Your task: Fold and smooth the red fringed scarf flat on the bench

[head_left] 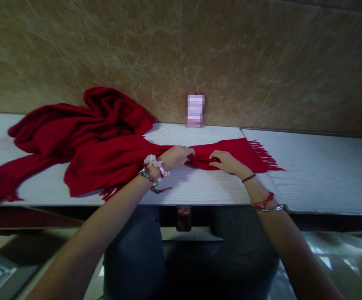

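A red scarf (235, 153) with a fringed end lies across the white tabletop, gathered narrow in the middle. My left hand (177, 156) is closed around the gathered part, its fingertips curled over the cloth. Just to the right, my right hand (227, 161) pinches the near edge of the same cloth between thumb and fingers. The fringe points right, beyond my right hand. More red cloth (106, 112) is heaped on the left, with fringe hanging toward the near edge. Whether the heap is one scarf or more, I cannot tell.
A small upright object, blurred out and phone-like (195, 109), stands against the brown marbled wall (156, 50). The white tabletop (324, 175) is narrow, with a seam right of the scarf. My knees are below its near edge. A grey box-like thing (6, 275) sits low at left.
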Motion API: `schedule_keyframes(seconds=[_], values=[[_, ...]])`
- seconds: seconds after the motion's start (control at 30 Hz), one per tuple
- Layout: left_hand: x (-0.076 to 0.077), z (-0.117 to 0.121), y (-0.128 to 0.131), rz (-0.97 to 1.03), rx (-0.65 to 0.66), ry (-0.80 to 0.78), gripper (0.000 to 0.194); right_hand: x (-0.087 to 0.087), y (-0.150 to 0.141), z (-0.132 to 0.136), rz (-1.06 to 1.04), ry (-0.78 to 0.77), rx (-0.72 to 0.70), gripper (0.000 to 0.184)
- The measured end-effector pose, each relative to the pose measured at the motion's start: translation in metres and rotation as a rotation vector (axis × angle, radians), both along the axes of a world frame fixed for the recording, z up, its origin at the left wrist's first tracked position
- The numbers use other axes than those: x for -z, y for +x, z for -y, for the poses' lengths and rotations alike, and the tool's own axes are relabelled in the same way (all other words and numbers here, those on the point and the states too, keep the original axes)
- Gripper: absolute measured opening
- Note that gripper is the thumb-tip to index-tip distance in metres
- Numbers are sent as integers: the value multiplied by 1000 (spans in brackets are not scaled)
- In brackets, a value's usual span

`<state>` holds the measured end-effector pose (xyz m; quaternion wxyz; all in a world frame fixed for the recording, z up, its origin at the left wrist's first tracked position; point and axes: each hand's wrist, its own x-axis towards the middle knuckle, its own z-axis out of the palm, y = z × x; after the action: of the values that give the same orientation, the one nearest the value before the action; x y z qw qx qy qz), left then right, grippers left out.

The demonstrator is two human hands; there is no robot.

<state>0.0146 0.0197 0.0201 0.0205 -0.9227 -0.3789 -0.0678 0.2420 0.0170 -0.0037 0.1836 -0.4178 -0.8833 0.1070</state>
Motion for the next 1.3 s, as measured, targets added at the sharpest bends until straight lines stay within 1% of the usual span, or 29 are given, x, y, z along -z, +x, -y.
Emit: schedule_keyframes(seconds=[0.17,0.27,0.33,0.47,0.53,0.63,0.8,0.9,0.97,1.03,1.13,1.23,1.3], values=[[8,-3,0,93,85,-58,27,0,1,-1,-9,-13,-5,6],[10,-4,0,93,113,-65,32,0,1,0,-1,-9,-10,6],[7,-3,-1,68,89,-27,29,-1,1,0,7,-10,-10,7],[-2,4,-1,-19,-35,60,22,-2,1,1,12,-4,-11,7],[-6,7,0,-60,-76,58,20,-3,0,1,15,-1,-12,6],[-10,8,1,-85,-88,31,18,-4,0,1,20,-5,1,6],[-7,4,-2,-74,-12,-20,16,-4,-1,2,15,-10,-3,5],[-1,0,-4,-39,54,-34,22,-3,-1,1,11,-9,-5,3],[1,-1,-5,-20,64,-25,28,-3,-1,1,-5,4,-15,3],[1,0,-5,-16,34,-15,32,-3,0,1,-52,56,-11,3],[-2,5,-4,-34,-17,-2,28,-4,3,0,-142,155,27,8],[-5,10,-4,-93,-60,10,27,-6,4,1,-158,183,24,12],[-4,10,-4,-128,-92,22,25,-6,4,2,-146,189,7,13]])
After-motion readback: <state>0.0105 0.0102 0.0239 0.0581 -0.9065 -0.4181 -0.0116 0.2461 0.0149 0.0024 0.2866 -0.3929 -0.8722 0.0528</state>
